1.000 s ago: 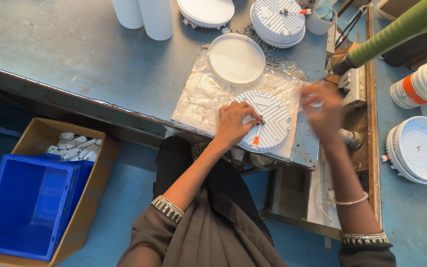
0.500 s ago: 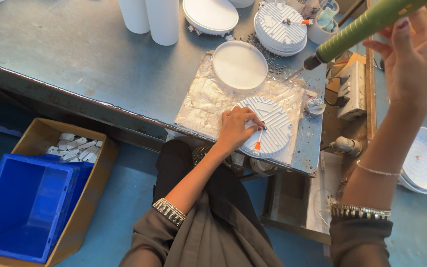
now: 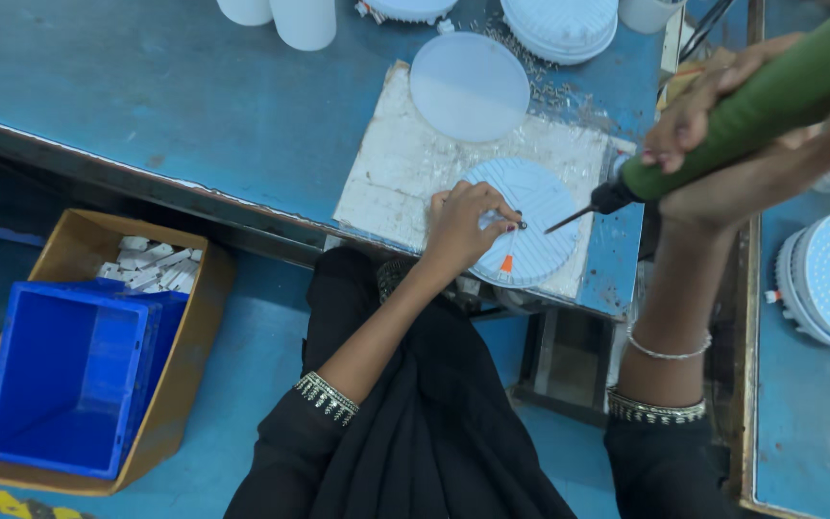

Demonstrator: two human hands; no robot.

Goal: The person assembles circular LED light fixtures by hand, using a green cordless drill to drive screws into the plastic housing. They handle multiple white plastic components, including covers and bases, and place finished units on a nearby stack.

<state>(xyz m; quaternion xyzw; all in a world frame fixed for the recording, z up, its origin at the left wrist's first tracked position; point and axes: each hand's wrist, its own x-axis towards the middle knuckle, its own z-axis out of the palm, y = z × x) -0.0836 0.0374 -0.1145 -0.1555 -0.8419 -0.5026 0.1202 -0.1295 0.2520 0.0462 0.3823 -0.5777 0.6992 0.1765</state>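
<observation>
At frame centre, the left hand (image 3: 461, 229) pinches a screw (image 3: 522, 225) onto the round ribbed lamp housing (image 3: 530, 226). The right hand (image 3: 751, 144) grips the green electric screwdriver (image 3: 761, 101), bit just beside the screw; driving appears not yet begun.

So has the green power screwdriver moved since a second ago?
Yes. The green screwdriver, held in the right hand, has come down from near the table's far edge; its tip now points at the round white finned disc.

Green screwdriver (image 3: 761, 101) tilted — ribbed white disc (image 3: 521, 223) flat.
</observation>
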